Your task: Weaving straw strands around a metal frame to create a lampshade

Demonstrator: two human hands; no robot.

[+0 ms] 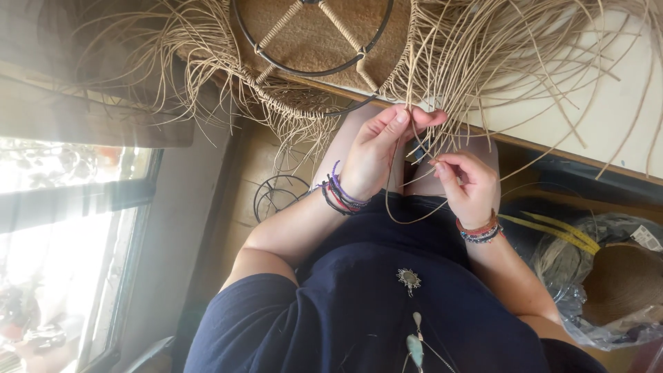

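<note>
While the head view looks down over a dark blue top, the left hand [376, 155] pinches pale rattan strands [442, 76] between thumb and fingertips at 12 o'clock. At 3 o'clock of it, just beside, the right hand [468, 185] curls its fingers, nipping one strand. Strands hang from a woven piece on a metal ring frame [314, 41] over the table edge [552, 148].
</note>
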